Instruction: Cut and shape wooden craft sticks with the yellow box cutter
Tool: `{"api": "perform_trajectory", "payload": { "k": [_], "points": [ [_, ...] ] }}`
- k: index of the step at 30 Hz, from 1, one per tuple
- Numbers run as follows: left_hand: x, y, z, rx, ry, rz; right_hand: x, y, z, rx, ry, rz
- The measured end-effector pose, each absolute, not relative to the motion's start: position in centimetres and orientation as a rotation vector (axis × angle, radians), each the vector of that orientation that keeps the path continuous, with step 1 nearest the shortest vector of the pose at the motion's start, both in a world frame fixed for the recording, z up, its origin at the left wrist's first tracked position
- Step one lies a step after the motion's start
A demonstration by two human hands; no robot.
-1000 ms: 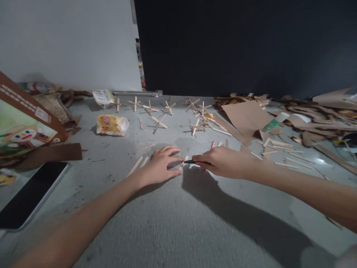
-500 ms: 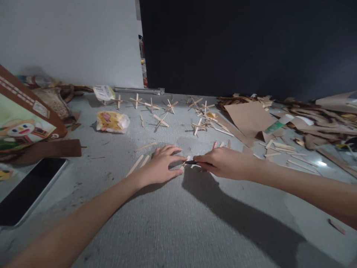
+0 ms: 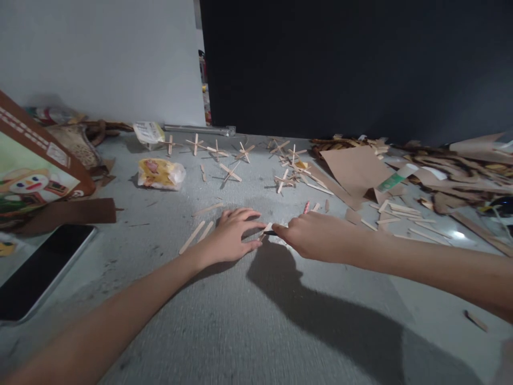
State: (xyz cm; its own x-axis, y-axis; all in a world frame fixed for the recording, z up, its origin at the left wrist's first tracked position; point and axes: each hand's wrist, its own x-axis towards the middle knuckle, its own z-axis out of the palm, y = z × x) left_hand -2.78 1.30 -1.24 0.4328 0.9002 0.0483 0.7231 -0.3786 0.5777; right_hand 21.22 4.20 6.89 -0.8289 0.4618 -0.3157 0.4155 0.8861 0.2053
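Evidently, the left hand (image 3: 256,235) steadies a short, pale wooden stick (image 3: 266,231) between thumb and forefinger, other fingers spread. It lies mid-way across the grey surface (image 3: 224,326), well short of the far edge. The right hand (image 3: 280,233) clenches a thin black pointed tool (image 3: 270,232), its tip at the stick.

A phone (image 3: 46,272) lies near a printed box (image 3: 36,166).

The right hand (image 3: 310,235) holds a dark, thin tool (image 3: 271,233)
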Motion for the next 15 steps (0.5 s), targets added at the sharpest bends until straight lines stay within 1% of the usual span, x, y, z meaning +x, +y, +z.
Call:
{"api": "perform_trajectory", "payload": {
  "k": [5, 9, 11, 15],
  "points": [
    [-2.8, 1.5, -1.7, 2.216, 1.361, 0.529, 19.3, 5.0, 8.5, 0.625, 2.623, 0.094],
    [-2.8, 1.5, -2.2, 2.235, 1.370, 0.575, 18.8, 5.7, 8.3, 0.794, 2.667, -0.228],
    [-2.8, 1.5, -2.4, 2.243, 1.389, 0.581, 18.8, 5.7, 8.0, 0.915, 2.674, -0.336],
    [-2.5, 1.2, -2.8, 2.300, 1.419, 0.616, 18.4, 5.2, 8.1, 1.020, 2.558, -0.267]
  ]
}}
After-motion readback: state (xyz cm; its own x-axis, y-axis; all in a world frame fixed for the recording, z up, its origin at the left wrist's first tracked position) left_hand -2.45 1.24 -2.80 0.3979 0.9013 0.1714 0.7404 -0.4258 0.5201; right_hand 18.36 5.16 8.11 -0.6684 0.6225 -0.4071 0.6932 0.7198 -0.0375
